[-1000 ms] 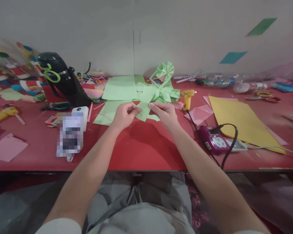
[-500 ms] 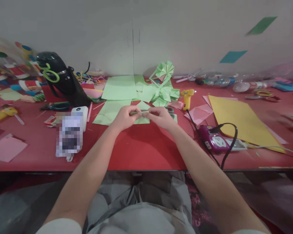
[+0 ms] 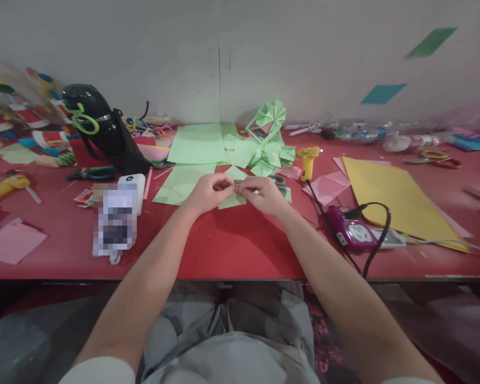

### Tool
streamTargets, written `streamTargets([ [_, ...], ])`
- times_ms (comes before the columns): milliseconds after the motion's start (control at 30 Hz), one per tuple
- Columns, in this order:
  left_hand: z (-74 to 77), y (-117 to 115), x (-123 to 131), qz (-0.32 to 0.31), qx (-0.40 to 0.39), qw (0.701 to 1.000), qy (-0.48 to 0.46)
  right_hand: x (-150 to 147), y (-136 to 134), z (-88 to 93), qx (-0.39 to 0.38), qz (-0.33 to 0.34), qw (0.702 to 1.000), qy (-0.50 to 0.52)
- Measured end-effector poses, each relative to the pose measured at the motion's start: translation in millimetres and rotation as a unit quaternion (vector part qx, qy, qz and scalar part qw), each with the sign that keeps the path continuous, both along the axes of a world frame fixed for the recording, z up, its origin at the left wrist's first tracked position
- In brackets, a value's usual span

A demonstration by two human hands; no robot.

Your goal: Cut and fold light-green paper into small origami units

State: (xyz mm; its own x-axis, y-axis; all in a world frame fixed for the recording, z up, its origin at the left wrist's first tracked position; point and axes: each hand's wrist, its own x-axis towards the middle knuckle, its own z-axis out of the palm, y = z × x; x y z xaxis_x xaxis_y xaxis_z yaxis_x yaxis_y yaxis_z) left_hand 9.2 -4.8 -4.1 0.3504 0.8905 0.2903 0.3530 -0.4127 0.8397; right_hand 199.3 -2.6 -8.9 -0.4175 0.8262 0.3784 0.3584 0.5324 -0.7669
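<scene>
My left hand (image 3: 210, 193) and my right hand (image 3: 264, 193) meet over the table, thumbs and fingertips pinched together. Between them is a small folded piece of green paper, seen edge-on and almost wholly hidden by the fingers. Under the hands lie light green paper sheets (image 3: 184, 184), and a small green piece (image 3: 232, 201) shows just below the fingertips. Behind the right hand stands a folded green paper flower (image 3: 272, 116), with more folded green shapes (image 3: 266, 154) at its base. Scissors with green handles (image 3: 279, 180) lie partly hidden by my right hand.
A yellow glue gun (image 3: 307, 162), a purple power strip (image 3: 350, 229) with cables and a yellow sheet (image 3: 400, 202) are on the right. On the left stand a black bottle (image 3: 104, 128) and a white power bank (image 3: 134, 194) beside a blurred-out object. The red table's edge (image 3: 240, 279) is near me.
The fingertips have drawn closer together, and the folded green strip that showed between them is now mostly covered. At the far right, a blurred hand has left the view.
</scene>
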Motion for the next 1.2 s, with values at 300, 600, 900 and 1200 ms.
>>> streamTargets([
  [300, 3.2, 1, -4, 0.014, 0.026, 0.999, 0.029, 0, -1, 1.7, 0.005, -0.034, 0.999, 0.036],
  [600, 5.5, 3, -15, 0.088, 0.043, 0.990, 0.103, 5, 4, 1.0, 0.049, -0.037, 0.996, 0.066],
  [900, 5.4, 4, -21, 0.183, 0.036, 0.960, 0.210, 7, 5, 0.7, 0.036, -0.045, 0.994, 0.091],
  [1200, 4.9, 10, -20, 0.078, 0.005, 0.996, -0.049, 8, 4, 3.5, 0.011, -0.065, 0.991, 0.115],
])
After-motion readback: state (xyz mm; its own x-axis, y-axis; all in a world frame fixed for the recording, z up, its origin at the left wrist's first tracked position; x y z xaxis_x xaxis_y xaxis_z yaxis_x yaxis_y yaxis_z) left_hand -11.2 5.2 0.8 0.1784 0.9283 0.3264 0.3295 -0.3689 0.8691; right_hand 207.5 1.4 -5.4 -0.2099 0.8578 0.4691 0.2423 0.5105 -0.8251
